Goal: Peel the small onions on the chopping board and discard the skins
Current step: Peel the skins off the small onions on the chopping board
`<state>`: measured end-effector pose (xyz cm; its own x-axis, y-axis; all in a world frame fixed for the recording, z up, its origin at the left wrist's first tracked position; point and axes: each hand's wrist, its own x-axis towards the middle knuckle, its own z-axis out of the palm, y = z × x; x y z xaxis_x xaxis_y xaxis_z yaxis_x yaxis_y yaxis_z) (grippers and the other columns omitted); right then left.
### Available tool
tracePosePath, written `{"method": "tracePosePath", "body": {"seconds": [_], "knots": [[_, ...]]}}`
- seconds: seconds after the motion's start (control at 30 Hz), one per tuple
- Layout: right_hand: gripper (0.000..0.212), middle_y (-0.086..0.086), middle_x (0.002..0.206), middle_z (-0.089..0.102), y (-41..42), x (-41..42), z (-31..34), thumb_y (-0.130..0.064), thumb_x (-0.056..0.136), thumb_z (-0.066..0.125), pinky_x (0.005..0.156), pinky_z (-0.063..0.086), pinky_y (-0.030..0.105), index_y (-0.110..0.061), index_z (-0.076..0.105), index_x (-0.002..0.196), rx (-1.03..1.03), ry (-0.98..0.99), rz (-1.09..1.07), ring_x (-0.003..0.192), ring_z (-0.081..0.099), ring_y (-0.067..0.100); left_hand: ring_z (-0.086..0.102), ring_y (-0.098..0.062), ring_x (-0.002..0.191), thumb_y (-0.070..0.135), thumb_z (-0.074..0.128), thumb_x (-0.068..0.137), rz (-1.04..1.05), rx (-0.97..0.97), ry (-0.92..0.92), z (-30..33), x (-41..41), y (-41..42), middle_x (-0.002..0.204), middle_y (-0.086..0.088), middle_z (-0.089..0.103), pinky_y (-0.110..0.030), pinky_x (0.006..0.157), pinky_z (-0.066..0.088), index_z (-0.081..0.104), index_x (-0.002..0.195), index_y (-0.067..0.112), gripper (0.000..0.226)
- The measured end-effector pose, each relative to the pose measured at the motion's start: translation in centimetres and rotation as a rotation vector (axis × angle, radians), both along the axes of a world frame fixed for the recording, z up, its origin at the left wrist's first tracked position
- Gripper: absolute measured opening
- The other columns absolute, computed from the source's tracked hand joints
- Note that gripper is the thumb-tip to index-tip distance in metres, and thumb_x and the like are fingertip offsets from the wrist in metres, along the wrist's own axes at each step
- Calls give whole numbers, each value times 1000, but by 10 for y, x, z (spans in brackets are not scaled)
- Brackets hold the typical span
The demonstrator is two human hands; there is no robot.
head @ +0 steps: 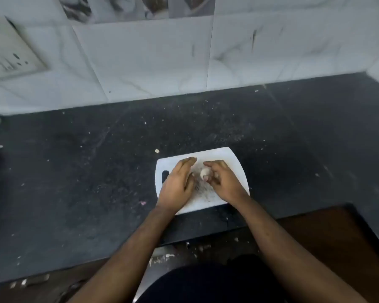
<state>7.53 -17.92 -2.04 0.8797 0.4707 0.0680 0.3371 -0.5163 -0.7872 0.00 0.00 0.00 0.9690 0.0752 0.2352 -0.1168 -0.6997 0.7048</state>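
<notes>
We pinched a small pale onion (204, 172) in our right hand (224, 182), our open left hand (178, 184) flat on the white chopping board (234, 165), crumbs littering the dark desk (74, 171).

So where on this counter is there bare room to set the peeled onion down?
The dark stone counter left of the white chopping board up to the tiled wall, and right of it, holds only crumbs. The board's middle is crowded: both hands around the small pale onion.

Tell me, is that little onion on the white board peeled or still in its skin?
Peeled, it seems: the onion shows pale white between the hands on the chopping board. Its underside is hidden.
</notes>
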Motion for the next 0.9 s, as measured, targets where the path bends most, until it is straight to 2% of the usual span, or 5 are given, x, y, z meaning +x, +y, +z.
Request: {"method": "tracePosePath", "body": {"seconds": [0.07,0.2,0.43,0.73,0.9], "knots": [[48,-3,118,53,-2,0,-3,-7,94,66,101,38,9,-21,57,139,-83,-47,77,111,52,12,52,-14,135,5,57,100,1,-16,25,-4,3,2,151,-1,51,-8,112,30,56,145,13,46],[41,-3,120,55,-8,5,-10,-7,92,70,99,48,17,-16,60,131,2,19,35,105,57,4,61,-6,112,19,59,98,63,-93,94,-14,9,-11,129,6,54,-36,101,52,61,137,19,38],[53,-7,127,44,-8,21,-16,7,83,65,104,45,27,-18,52,128,14,-109,153,119,50,17,62,-2,87,26,81,89,185,-139,235,-13,35,-43,111,2,60,-6,80,46,67,128,15,42],[28,-3,122,61,-23,48,-18,-6,99,58,101,50,25,-11,61,126,211,51,201,117,59,5,73,-24,100,17,87,83,394,-538,247,-31,33,-48,107,0,77,-50,94,59,64,112,22,38],[14,-7,106,67,-11,44,-16,-20,97,66,88,56,33,-16,67,110,180,77,118,100,66,8,68,-30,91,13,90,78,330,-568,228,-43,36,-40,99,-5,74,-46,85,59,64,110,25,43]]}}
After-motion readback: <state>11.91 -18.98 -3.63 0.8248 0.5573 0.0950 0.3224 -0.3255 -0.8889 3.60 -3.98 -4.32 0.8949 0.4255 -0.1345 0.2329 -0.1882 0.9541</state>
